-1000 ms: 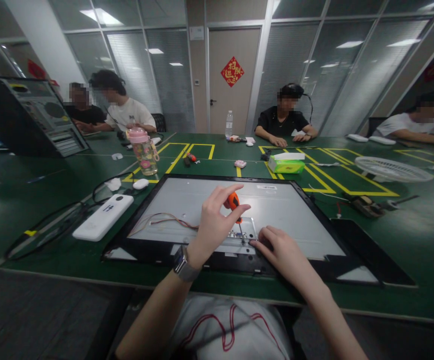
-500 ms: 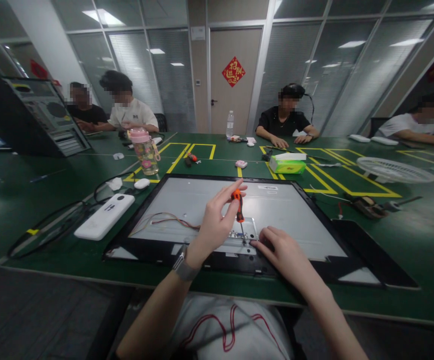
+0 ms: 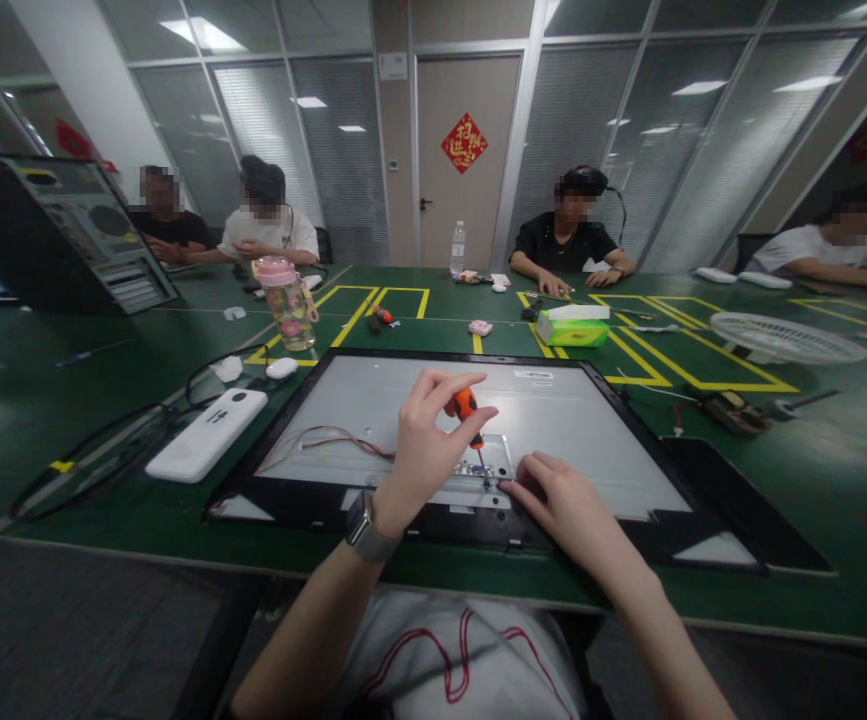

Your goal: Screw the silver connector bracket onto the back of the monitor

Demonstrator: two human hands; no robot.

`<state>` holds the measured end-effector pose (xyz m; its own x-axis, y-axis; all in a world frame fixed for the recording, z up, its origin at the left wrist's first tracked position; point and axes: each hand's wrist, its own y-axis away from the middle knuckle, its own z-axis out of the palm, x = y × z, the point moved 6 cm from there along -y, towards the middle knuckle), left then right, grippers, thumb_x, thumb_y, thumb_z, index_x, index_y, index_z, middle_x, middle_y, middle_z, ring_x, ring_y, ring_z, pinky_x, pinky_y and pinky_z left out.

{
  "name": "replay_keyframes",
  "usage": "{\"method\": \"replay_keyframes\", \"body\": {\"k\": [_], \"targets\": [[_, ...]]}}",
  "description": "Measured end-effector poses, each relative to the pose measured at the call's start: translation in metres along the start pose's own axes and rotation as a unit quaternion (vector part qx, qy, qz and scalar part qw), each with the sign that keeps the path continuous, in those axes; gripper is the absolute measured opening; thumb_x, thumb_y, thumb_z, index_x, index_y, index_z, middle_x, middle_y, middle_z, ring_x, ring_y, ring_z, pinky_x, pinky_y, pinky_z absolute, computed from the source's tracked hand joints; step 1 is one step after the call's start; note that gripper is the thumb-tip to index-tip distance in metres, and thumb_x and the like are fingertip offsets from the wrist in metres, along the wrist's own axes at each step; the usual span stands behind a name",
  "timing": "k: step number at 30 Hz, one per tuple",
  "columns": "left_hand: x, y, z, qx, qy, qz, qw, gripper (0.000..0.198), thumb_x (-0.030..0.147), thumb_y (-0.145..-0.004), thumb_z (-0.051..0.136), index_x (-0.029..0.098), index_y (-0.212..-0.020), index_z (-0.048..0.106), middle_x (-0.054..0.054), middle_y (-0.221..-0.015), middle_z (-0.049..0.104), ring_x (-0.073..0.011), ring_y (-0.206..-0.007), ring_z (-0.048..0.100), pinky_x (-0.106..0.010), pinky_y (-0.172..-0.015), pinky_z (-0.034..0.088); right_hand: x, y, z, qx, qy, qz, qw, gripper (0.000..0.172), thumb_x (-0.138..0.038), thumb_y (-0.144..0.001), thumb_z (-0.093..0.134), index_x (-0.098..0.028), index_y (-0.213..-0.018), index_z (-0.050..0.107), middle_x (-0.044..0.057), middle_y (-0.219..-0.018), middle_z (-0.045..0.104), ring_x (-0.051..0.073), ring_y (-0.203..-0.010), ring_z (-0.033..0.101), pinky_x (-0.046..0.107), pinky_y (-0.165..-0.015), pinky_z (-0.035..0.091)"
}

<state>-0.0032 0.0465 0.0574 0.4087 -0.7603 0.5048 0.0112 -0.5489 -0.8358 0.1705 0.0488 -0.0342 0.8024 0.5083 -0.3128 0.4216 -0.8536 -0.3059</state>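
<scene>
An orange-and-black screwdriver (image 3: 466,404) leans in my left hand (image 3: 433,430), its tip down at a small circuit board (image 3: 476,470) on the back of a flat display panel (image 3: 373,395). The thumb and forefinger are spread apart, while the handle lies against the other fingers, partly hidden. My right hand (image 3: 557,500) is curled low beside the board, with thumb and forefinger close together near the screwdriver's tip. Anything between those fingertips is too small to make out. Thin coloured wires (image 3: 343,438) run across the panel to the left, passing behind my left hand.
Left of the panel lie a white power bank (image 3: 208,435), black cables and a pink-lidded bottle (image 3: 287,305). A computer case (image 3: 73,235) stands farther left. Behind the panel is a green tissue pack (image 3: 572,328). A black slab (image 3: 748,500) lies right. Other people sit across the table.
My left thumb and forefinger have spread away from the screwdriver's handle, which now tilts further left. My right hand has stayed in place. A person across the table at left has lowered their hands.
</scene>
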Motion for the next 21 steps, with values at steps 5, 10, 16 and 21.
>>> {"method": "replay_keyframes", "body": {"k": [5, 10, 16, 21], "targets": [[-0.0036, 0.0013, 0.0061, -0.049, 0.048, -0.025, 0.997, 0.034, 0.021, -0.093, 0.053, 0.020, -0.126, 0.060, -0.007, -0.105, 0.057, -0.0141, -0.090, 0.059, -0.029, -0.082, 0.051, -0.0006, 0.0001, -0.0003, 0.007, 0.000, -0.004, 1.000, 0.022, -0.032, -0.093, 0.057, -0.022, -0.075, 0.051, 0.004, -0.077, 0.062, 0.021, -0.071, 0.061, 0.031, -0.065, 0.047], [-0.0013, 0.0000, 0.0053, -0.048, 0.054, -0.022, 0.997, 0.033, 0.021, -0.089, 0.062, 0.021, -0.122, 0.062, -0.003, -0.090, 0.061, -0.0130, -0.080, 0.058, -0.027, -0.076, 0.050, -0.0025, -0.0006, -0.0031, 0.010, 0.001, -0.004, 1.000, 0.021, -0.032, -0.093, 0.057, -0.022, -0.075, 0.051, 0.004, -0.075, 0.062, 0.021, -0.070, 0.061, 0.031, -0.065, 0.047], [-0.0010, 0.0009, 0.0070, -0.081, 0.106, -0.032, 0.991, 0.035, 0.020, -0.095, 0.048, 0.023, -0.128, 0.060, -0.007, -0.106, 0.059, -0.0159, -0.093, 0.059, -0.031, -0.084, 0.050, -0.0019, -0.0008, -0.0022, 0.006, 0.002, -0.003, 1.000, 0.021, -0.032, -0.093, 0.057, -0.021, -0.075, 0.052, 0.004, -0.077, 0.063, 0.022, -0.071, 0.062, 0.031, -0.065, 0.048], [-0.0075, 0.0005, 0.0041, -0.048, 0.122, -0.077, 0.988, 0.025, 0.022, -0.088, 0.063, 0.022, -0.112, 0.069, -0.003, -0.092, 0.056, -0.0135, -0.083, 0.056, -0.026, -0.077, 0.049, -0.0005, 0.0004, -0.0010, 0.012, 0.000, -0.006, 1.000, 0.020, -0.031, -0.092, 0.058, -0.022, -0.076, 0.053, 0.004, -0.076, 0.063, 0.021, -0.070, 0.062, 0.031, -0.065, 0.048]]}}
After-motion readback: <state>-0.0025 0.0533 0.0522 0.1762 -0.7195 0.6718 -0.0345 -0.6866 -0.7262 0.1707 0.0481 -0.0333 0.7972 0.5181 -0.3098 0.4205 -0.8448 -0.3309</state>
